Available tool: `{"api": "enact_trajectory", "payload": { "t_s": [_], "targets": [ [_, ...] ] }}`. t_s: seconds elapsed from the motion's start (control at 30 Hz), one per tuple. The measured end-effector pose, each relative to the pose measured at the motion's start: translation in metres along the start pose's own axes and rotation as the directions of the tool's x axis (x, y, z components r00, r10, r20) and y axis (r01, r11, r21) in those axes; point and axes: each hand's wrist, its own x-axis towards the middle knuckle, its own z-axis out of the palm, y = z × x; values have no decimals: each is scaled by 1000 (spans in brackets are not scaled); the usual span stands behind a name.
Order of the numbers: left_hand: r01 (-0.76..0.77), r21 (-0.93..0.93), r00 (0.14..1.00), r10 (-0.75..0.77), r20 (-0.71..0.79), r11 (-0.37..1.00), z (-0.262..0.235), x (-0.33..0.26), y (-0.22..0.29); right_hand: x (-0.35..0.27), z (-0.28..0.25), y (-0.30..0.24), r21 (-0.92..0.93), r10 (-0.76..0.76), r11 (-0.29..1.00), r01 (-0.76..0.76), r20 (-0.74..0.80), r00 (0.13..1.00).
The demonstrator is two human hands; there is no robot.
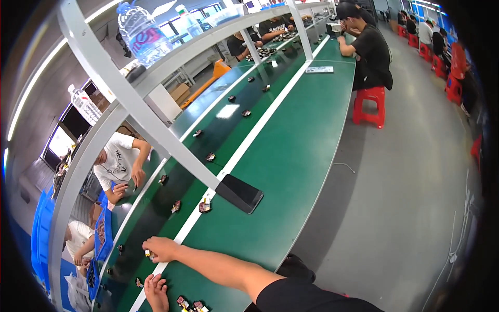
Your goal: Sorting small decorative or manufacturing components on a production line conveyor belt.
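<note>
My right hand [163, 249] reaches across the white divider strip [200, 208] to the dark belt lane [156, 213]. Its fingers are closed on a small dark part with a yellow and white patch [148, 254]. Lower down, my left hand [155, 293] is by the strip, fingers loosely bent and apart, with nothing visible in it. Right of it, several small dark red-and-black parts [193, 304] lie on the green tabletop [280, 140]. One similar part [205, 206] rests on the strip, and others, such as one dark part [176, 206], sit spaced along the lane.
A black phone [239, 194] lies beside a slanting grey shelf post [156, 125]. Overhead, the shelf holds a large water bottle [143, 36]. Across the lane, a person in a white shirt [122, 161] works near a blue bin [104, 229]. Farther along sits another person on a red stool [370, 106].
</note>
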Motion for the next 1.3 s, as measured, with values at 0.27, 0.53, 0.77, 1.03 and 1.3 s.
{"api": "enact_trajectory", "payload": {
  "t_s": [0.27, 0.53, 0.77, 1.03, 1.3],
  "targets": [
    [152, -195, 988, -146, 47, 969, -11, 13, 6, -1, 10, -34, 285, -143, 955, 80, 206, 968],
    [59, -238, 993, -32, 114, 970, -29, 12, 3, 5, 13, -55, 299, -195, 952, 68, 420, 886],
    [200, -186, 943, -137, 302, 962, -29, 14, 11, 2, -16, -82, 221, -49, 973, -71, 494, 868],
    [161, -285, 975, -107, 195, 945, -11, 2, 21, -18, -8, -107, 36, 236, 968, -250, 225, 945],
    [143, -284, 974, -84, 210, 948, -14, 3, 10, -29, 13, -104, -333, 30, 943, 3, 91, 995]
  ]
}}
